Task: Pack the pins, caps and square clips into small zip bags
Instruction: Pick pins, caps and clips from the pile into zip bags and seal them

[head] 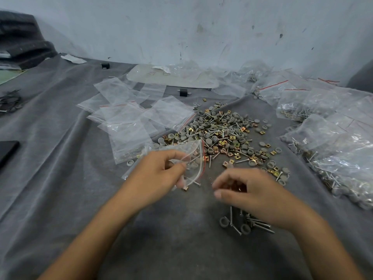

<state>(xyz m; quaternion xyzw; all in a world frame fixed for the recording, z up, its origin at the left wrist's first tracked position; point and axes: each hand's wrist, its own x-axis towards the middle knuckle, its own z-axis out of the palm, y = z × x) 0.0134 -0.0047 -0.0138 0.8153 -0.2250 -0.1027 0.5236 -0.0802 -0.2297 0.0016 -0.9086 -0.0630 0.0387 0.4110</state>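
Presently: left hand [159, 168] pinches a part-filled zip bag [193, 158] just above the desk [60, 158]. Right hand [248, 190] beside it, fingers curled, blurred; grip cannot be told. Pile [222, 134] of pins, caps and clips lies just beyond both hands.

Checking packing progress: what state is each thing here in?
zip bag, held, mouth open, some parts inside
left hand, grips the zip bag
right hand, fingers curled, blurred, contents unclear
loose pile, unpacked
flat bags, look empty
bags on the right, filled
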